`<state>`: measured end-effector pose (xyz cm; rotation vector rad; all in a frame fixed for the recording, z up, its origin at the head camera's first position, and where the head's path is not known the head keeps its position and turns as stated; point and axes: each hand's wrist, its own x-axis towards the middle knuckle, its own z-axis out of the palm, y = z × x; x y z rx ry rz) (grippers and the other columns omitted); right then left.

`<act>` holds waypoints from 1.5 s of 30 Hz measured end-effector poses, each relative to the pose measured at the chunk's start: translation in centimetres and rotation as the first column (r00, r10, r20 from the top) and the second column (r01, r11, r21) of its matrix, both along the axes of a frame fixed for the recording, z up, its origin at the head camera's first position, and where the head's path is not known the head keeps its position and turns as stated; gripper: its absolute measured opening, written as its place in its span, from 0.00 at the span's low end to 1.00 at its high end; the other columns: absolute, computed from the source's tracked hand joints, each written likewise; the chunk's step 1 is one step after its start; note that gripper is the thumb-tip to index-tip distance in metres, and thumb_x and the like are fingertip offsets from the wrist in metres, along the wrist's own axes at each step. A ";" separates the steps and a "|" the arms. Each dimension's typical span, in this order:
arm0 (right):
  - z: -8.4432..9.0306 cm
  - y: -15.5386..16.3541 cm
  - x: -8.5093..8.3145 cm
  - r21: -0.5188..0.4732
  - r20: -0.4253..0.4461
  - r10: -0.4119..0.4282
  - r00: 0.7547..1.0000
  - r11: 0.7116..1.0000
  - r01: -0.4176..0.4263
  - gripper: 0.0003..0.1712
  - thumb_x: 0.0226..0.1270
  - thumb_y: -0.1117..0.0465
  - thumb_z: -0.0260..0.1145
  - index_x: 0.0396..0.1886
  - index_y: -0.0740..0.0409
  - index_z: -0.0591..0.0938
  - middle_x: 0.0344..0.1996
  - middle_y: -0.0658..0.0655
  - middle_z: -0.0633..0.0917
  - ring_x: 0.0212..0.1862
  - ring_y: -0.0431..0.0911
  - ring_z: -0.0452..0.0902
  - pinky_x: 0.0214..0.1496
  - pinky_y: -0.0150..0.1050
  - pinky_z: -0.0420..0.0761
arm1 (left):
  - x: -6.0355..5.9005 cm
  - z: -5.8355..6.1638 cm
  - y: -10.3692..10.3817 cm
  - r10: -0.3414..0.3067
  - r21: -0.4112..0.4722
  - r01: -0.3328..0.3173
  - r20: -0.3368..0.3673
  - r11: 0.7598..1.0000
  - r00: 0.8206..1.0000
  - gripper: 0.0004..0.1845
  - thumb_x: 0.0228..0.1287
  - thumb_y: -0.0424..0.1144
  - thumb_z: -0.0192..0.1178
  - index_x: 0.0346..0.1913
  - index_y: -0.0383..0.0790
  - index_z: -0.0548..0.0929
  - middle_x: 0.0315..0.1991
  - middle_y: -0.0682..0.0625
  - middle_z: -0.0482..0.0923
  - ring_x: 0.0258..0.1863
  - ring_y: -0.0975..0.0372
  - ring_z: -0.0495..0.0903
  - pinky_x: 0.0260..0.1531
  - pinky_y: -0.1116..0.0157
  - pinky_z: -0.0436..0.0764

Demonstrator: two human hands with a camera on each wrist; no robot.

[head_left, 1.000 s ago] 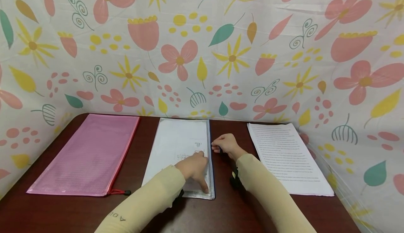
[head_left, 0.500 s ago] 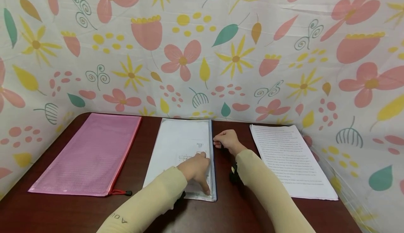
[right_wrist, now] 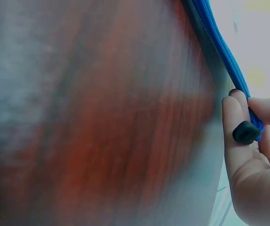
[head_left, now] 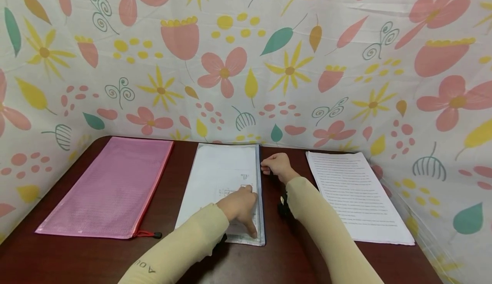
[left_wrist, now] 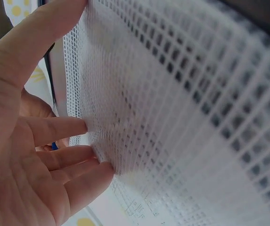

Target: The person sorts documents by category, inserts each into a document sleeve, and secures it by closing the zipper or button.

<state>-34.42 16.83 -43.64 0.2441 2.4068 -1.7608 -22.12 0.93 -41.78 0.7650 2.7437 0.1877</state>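
Mesh zip pouch (head_left: 221, 181): long axis runs away from person. Left hand (head_left: 239, 205) flat, pressing near end; right hand (head_left: 277, 166) pinching zipper pull (right_wrist: 246, 131) near far end.

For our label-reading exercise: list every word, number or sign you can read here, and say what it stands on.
"AOU", seen upside down: on the left sleeve.
Printed lines on the paper stack: too small to read.
Small print and diagram on the sheet inside the white mesh zipper pouch: too small to read.
Pink mesh zipper pouch: no text visible.
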 end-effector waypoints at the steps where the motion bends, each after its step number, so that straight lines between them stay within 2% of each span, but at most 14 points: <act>1: -0.1 0.0 -0.2 -0.003 0.002 -0.008 1.000 1.000 0.008 0.09 0.59 0.69 0.66 0.36 0.74 0.82 0.23 0.57 0.84 0.23 0.42 0.80 0.31 0.37 0.84 | 0.0 0.0 0.0 0.000 0.001 0.000 0.001 1.000 1.000 0.53 0.19 0.65 0.78 0.54 0.37 0.77 0.45 0.49 0.69 0.44 0.60 0.70 0.41 0.67 0.78; 7: -0.3 0.1 -1.1 -0.026 -0.001 -0.028 1.000 0.999 0.028 0.09 0.58 0.69 0.66 0.36 0.74 0.81 0.23 0.57 0.84 0.23 0.41 0.80 0.31 0.36 0.84 | 0.0 0.0 0.1 0.003 0.012 -0.003 0.008 1.000 1.000 0.52 0.19 0.65 0.79 0.54 0.38 0.78 0.44 0.49 0.69 0.44 0.60 0.70 0.40 0.67 0.78; 15: 0.1 -0.2 -1.6 -0.020 -0.018 -0.027 0.999 0.999 0.027 0.11 0.59 0.68 0.65 0.38 0.73 0.82 0.23 0.56 0.84 0.24 0.42 0.81 0.34 0.37 0.84 | 0.1 0.1 0.0 0.000 -0.005 0.000 -0.007 1.000 1.000 0.52 0.19 0.65 0.79 0.53 0.38 0.78 0.45 0.48 0.70 0.44 0.60 0.70 0.42 0.67 0.78; 23: 0.1 -0.2 -2.1 -0.024 -0.029 -0.044 0.999 0.999 0.044 0.11 0.61 0.67 0.65 0.40 0.72 0.82 0.28 0.59 0.86 0.26 0.42 0.82 0.36 0.37 0.85 | 0.3 0.4 -0.1 -0.015 -0.005 0.014 -0.020 1.000 1.000 0.52 0.19 0.65 0.78 0.53 0.37 0.79 0.45 0.49 0.70 0.44 0.61 0.70 0.43 0.69 0.78; 28: 0.1 -0.4 -2.6 -0.056 -0.035 -0.072 0.997 0.996 0.070 0.09 0.60 0.68 0.65 0.38 0.71 0.82 0.32 0.62 0.85 0.27 0.42 0.83 0.38 0.39 0.85 | 0.3 0.4 -0.1 -0.002 0.000 0.002 -0.006 1.000 1.000 0.52 0.19 0.64 0.79 0.52 0.37 0.78 0.44 0.49 0.70 0.43 0.61 0.70 0.42 0.69 0.78; 31: 0.1 -0.6 -3.0 -0.066 -0.034 -0.085 0.996 0.994 0.083 0.08 0.60 0.68 0.65 0.36 0.70 0.81 0.35 0.62 0.85 0.27 0.42 0.83 0.38 0.39 0.85 | 0.3 0.4 -0.1 0.005 0.000 -0.005 0.004 1.000 1.000 0.52 0.18 0.65 0.79 0.53 0.38 0.78 0.45 0.48 0.70 0.43 0.61 0.70 0.42 0.68 0.78; 37: 0.1 -0.6 -3.5 -0.053 -0.040 -0.089 0.995 0.995 0.087 0.10 0.61 0.67 0.64 0.39 0.72 0.82 0.42 0.66 0.84 0.28 0.41 0.82 0.38 0.36 0.84 | 0.2 0.1 0.0 -0.003 -0.011 0.003 0.001 1.000 1.000 0.55 0.18 0.66 0.78 0.56 0.38 0.76 0.50 0.46 0.70 0.47 0.59 0.70 0.45 0.67 0.79; 45: 0.3 -1.0 -4.4 -0.053 -0.044 -0.118 0.992 0.992 0.116 0.11 0.60 0.66 0.65 0.39 0.71 0.80 0.40 0.65 0.84 0.31 0.44 0.84 0.41 0.39 0.84 | 0.2 0.2 -0.2 -0.007 0.008 0.007 -0.003 1.000 1.000 0.53 0.20 0.64 0.79 0.54 0.35 0.78 0.46 0.47 0.70 0.43 0.60 0.70 0.43 0.68 0.79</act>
